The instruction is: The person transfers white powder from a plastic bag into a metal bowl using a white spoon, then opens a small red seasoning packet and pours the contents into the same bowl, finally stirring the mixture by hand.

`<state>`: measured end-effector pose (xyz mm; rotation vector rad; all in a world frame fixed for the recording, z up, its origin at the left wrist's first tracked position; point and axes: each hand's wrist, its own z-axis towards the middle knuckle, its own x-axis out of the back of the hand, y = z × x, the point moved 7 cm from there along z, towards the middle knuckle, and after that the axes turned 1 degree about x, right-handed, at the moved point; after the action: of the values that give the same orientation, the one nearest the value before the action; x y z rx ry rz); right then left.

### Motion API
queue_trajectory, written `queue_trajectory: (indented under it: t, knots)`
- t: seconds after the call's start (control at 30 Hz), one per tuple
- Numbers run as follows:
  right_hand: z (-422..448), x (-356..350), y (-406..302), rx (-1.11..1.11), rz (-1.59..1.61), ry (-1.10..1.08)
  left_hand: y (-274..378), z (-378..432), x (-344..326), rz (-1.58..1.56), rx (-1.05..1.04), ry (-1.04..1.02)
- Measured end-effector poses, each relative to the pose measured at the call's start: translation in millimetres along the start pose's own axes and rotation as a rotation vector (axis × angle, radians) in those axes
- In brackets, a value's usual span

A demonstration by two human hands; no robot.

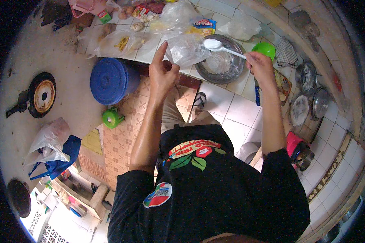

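My right hand (259, 67) grips the handle of a spoon (213, 44) heaped with white powder. The spoon is over the left rim of a round metal bowl (238, 71), which has white powder spread across its bottom. A clear plastic bag (187, 50) with white contents lies just left of the bowl. My left hand (165, 71) is at the bag's left edge, index finger extended and the other fingers curled; whether it pinches the plastic is hard to tell.
A knife with a blue handle (257, 95) lies at the counter's edge by a cutting board (282, 85). Behind it stands a green bowl (264, 50). Metal pans with white powder (299, 110) are at the right. A blue lidded bucket (108, 81) stands below the counter, left.
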<state>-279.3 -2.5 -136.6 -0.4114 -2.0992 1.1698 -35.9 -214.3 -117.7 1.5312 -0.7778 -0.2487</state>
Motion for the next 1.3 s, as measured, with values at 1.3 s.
queue_trajectory:
  t: [1.3]
  knots:
    - [-39.1, -1.7, 88.5, -0.089, 0.163, 0.196, -13.7, -19.8, -3.0, 0.001, -0.077, 0.014]
